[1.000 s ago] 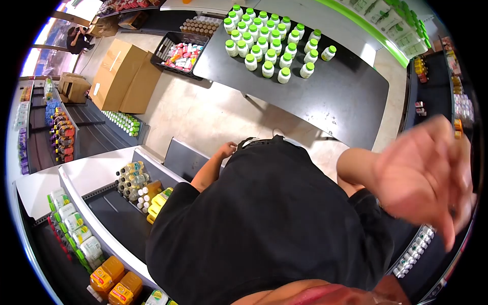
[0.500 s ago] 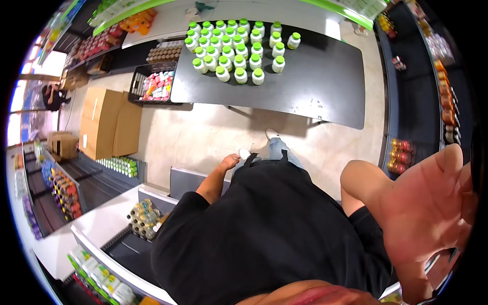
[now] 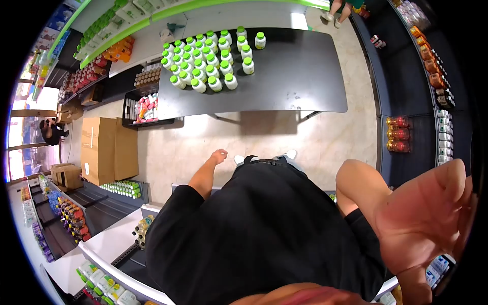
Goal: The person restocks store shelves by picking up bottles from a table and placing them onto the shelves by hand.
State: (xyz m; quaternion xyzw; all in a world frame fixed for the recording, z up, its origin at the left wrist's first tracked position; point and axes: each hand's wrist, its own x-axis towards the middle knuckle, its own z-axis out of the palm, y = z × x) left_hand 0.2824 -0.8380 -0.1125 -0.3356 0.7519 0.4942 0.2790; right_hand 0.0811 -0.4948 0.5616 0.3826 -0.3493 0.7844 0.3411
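Note:
My left hand [image 3: 219, 156] hangs beside my body over the floor, fingers loosely apart, with nothing visible in it. Close to the camera, my right hand [image 3: 427, 213] is raised at the right with its palm showing and thumb spread away; its fingertips are partly cut off by the view's dark edge. No object shows in that palm. In front of me, several white bottles with green caps [image 3: 200, 85] stand upright in rows on the left part of a black table [image 3: 300, 76]. Neither hand touches them.
A black crate [image 3: 128, 113] of small bottles and an open cardboard box [image 3: 97, 147] stand on the floor at the left. Stocked shelves [image 3: 389, 101] line both sides. One person [image 3: 51, 132] is far left; another person's legs [image 3: 336, 12] show at the top.
The view has turned to the right, so the table and bottles appear further left. My left hand has moved slightly outward from my waist. My right hand remains raised, its palm now more clearly visible.

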